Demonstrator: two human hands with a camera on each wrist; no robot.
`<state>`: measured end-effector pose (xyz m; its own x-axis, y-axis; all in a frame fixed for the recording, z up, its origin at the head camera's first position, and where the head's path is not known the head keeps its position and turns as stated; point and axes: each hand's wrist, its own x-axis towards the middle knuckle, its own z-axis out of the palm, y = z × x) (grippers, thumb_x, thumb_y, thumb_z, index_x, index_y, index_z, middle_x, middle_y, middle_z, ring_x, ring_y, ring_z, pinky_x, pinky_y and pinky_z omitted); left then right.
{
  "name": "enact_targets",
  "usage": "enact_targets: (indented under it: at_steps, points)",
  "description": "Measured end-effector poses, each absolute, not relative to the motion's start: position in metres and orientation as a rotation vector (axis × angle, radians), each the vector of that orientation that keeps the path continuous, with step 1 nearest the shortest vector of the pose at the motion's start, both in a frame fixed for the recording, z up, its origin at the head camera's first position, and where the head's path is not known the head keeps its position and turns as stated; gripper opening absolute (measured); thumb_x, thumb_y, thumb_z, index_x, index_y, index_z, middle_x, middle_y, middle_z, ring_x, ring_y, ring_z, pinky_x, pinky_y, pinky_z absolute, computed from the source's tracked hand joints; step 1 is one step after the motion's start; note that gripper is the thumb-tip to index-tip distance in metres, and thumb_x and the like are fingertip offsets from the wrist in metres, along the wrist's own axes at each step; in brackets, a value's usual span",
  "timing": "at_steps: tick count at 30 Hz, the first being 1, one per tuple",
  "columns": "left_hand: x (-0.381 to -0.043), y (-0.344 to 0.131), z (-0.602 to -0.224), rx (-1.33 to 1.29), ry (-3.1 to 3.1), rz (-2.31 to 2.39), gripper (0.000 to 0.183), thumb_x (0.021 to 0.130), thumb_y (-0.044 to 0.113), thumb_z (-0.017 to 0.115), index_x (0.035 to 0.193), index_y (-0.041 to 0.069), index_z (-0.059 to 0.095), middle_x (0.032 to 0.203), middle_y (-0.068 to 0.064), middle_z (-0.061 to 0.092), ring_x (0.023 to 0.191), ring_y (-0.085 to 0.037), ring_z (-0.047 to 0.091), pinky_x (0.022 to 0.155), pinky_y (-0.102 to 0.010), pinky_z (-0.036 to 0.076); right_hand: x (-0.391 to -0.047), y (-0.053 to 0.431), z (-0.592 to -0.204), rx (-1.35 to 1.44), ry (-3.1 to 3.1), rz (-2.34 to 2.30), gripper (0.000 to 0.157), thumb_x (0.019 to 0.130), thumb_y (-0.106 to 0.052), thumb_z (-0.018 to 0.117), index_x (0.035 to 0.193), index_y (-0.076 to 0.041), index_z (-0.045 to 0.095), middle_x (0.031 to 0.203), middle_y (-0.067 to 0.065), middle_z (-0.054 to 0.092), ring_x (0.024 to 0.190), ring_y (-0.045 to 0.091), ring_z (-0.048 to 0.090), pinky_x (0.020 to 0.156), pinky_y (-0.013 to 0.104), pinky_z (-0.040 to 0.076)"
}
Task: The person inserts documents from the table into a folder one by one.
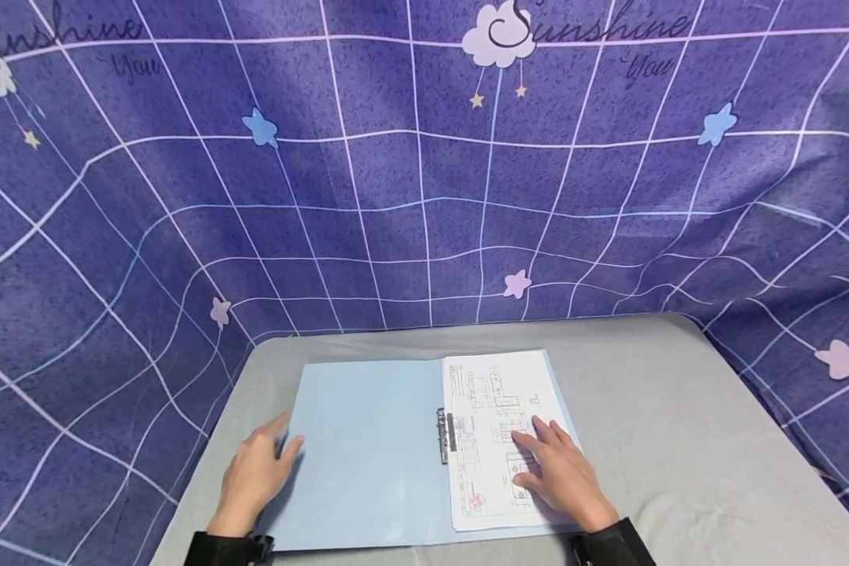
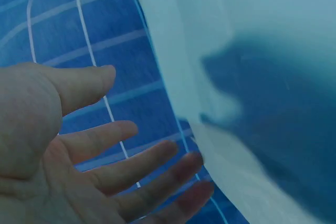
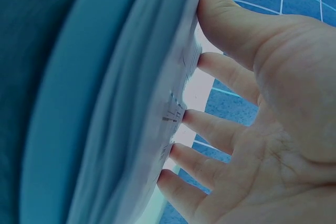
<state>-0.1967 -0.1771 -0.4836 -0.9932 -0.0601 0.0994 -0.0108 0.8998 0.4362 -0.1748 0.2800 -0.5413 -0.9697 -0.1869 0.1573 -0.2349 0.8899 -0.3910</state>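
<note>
A light blue folder (image 1: pixel 368 448) lies spread out on the grey surface, with a metal clip (image 1: pixel 442 436) at its spine. On its right half sits a stack of white papers (image 1: pixel 488 491) printed with line drawings and a red stamp. My right hand (image 1: pixel 562 472) rests on the top sheet, fingers spread; in the right wrist view its fingertips (image 3: pixel 191 116) touch the paper. By the folder's left edge is my left hand (image 1: pixel 255 472), thumb and fingers apart and holding nothing. The left wrist view shows that hand's palm and its shadow on the folder cover (image 2: pixel 184 40).
Grey cloth (image 1: pixel 679 440) covers the table around the folder. A purple-blue curtain (image 1: pixel 424 181) with a grid, stars and clouds hangs behind it and along both sides.
</note>
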Motion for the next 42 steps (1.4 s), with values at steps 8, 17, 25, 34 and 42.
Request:
enact_targets:
  at_steps: [8,17,25,34,42]
  points:
    - [-0.195,-0.193,-0.491,0.154,-3.080,-0.765,0.061,0.100,0.032,0.066,0.144,-0.007,0.052,0.118,-0.029,0.070,0.111,-0.052,0.064,0.088,-0.067,0.049,-0.174,0.281,-0.540,0.327,-2.952,0.632,0.066,0.076,-0.031,0.091,0.134,-0.010,0.069,0.149,0.030,0.049,0.138,0.056,0.041,0.108,0.067,0.037]
    - [-0.194,-0.190,-0.480,0.066,-3.044,-0.799,0.054,0.101,0.027,0.066,0.142,-0.006,0.055,0.114,-0.028,0.071,0.097,-0.041,0.072,0.084,-0.060,0.054,-0.173,0.280,-0.541,0.317,-2.955,0.632,0.065,0.076,-0.031,0.090,0.134,-0.010,0.069,0.150,0.030,0.048,0.138,0.057,0.040,0.107,0.068,0.038]
    - [-0.187,-0.189,-0.430,-0.263,-2.912,-0.808,0.042,0.106,0.019,0.060,0.141,-0.002,0.059,0.111,-0.019,0.075,0.086,-0.027,0.073,0.070,-0.043,0.058,-0.173,0.282,-0.543,0.331,-2.921,0.629,0.065,0.075,-0.031,0.091,0.133,-0.010,0.069,0.148,0.030,0.049,0.137,0.057,0.042,0.108,0.067,0.037]
    - [-0.176,-0.151,-0.392,-0.499,-2.536,-0.846,0.035,0.106,0.008,0.056,0.140,0.008,0.065,0.113,-0.009,0.076,0.089,-0.025,0.076,0.075,-0.021,0.057,-0.174,0.282,-0.543,0.320,-2.950,0.619,0.066,0.077,-0.032,0.090,0.135,-0.010,0.068,0.150,0.030,0.048,0.139,0.056,0.039,0.110,0.066,0.035]
    - [-0.184,-0.098,-0.404,-0.700,-2.314,-0.952,0.049,0.101,-0.001,0.060,0.148,0.011,0.057,0.146,-0.007,0.059,0.128,-0.026,0.061,0.108,-0.014,0.037,-0.173,0.281,-0.543,0.341,-2.921,0.632,0.066,0.075,-0.031,0.091,0.134,-0.011,0.069,0.149,0.029,0.050,0.137,0.056,0.042,0.107,0.067,0.038]
